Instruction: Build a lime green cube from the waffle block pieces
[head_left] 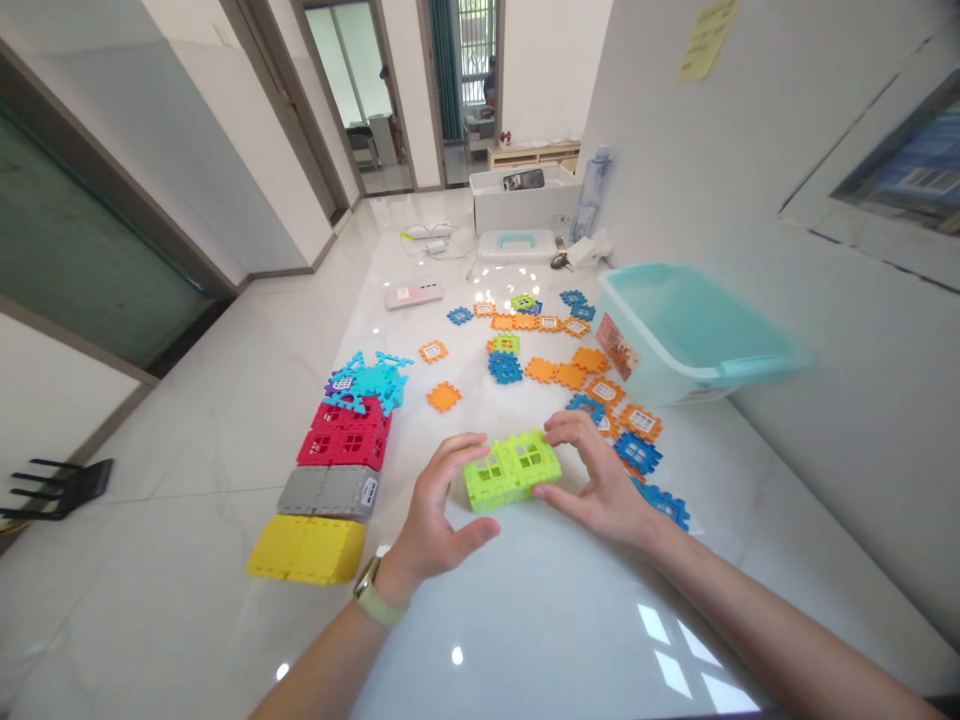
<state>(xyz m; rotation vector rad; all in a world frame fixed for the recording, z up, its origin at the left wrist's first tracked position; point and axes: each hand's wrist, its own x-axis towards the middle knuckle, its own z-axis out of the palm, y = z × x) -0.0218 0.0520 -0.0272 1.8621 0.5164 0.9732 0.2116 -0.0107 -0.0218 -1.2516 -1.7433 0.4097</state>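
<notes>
A lime-green stack of interlocking building tiles point(512, 470) with window cutouts lies on the glossy table in front of me. My right hand point(600, 485) grips its right end, thumb at the near edge and fingers at the far edge. At the left end, my left hand point(442, 510) curves round with fingertips at the far left corner and the thumb held away from the tiles. Left of that hand, tile stacks stand in a row: yellow point(306, 549), grey point(326, 491), red point(346, 436), and a loose turquoise heap point(371, 383) behind them.
Loose orange tiles point(444, 396) and blue tiles point(505, 367) are scattered beyond my hands and to the right. A turquoise bin point(626, 365) stands against the right wall. Farther back are a pink case point(414, 296), a lidded box with a handle point(516, 246) and a white carton point(517, 210).
</notes>
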